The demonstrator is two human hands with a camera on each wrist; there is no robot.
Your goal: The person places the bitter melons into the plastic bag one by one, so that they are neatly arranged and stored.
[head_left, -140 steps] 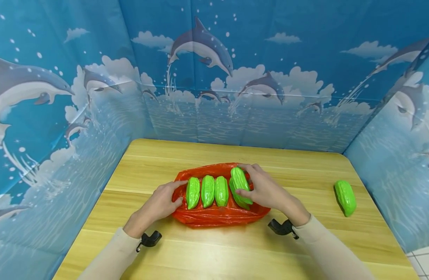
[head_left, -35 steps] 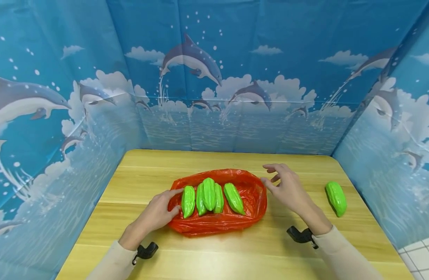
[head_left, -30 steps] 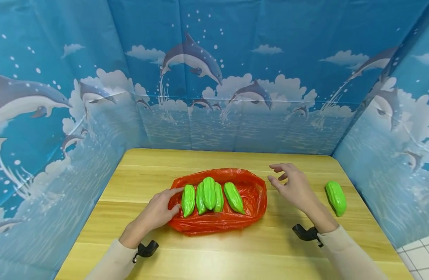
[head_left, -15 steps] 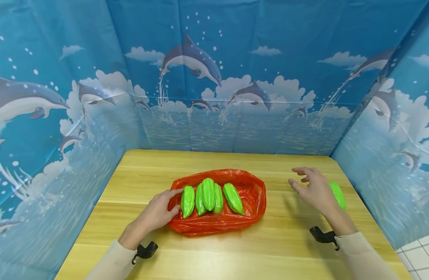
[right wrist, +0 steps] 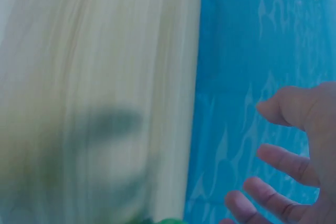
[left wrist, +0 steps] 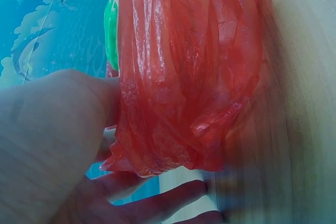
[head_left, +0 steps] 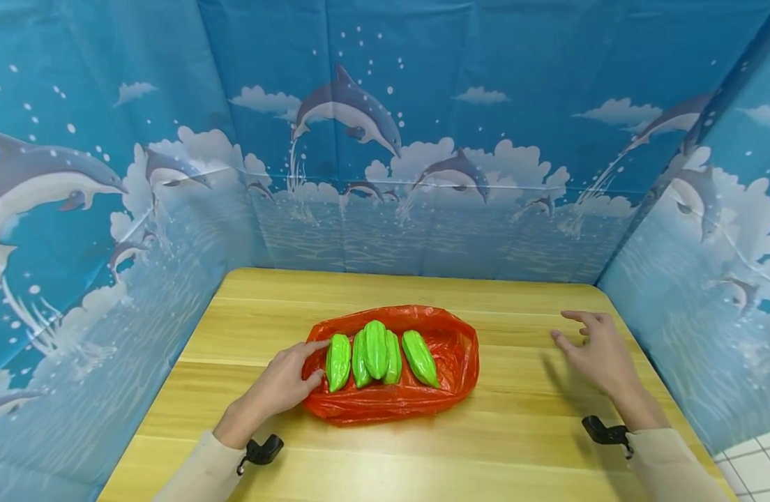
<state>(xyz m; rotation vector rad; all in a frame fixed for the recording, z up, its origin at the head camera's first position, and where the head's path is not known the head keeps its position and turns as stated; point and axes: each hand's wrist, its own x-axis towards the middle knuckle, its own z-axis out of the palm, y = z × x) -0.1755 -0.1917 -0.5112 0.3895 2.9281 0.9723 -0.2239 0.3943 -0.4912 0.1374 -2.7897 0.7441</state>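
Note:
A red plastic bag lies spread like a basket at mid-table, several ridged green star fruit inside. One star fruit rests atop others; another leans apart toward the bag's right side. My left hand holds the bag's left rim, its thumb and index finger over the edge beside the leftmost fruit. In the left wrist view, other fingers stretch outside the bag. My right hand hovers at the table's right, fingers spread and holding nothing. It hides the lone star fruit, except for a green sliver in the right wrist view.
The wooden table has blue dolphin-print curtains along its back and both sides. Black wrist mounts sit below both hands. White floor tiles show beyond the right edge.
A star fruit now lies atop the left group, away from the bag's right end. My right hand let go and moved right, over the lone star fruit. My left hand stays at the rim.

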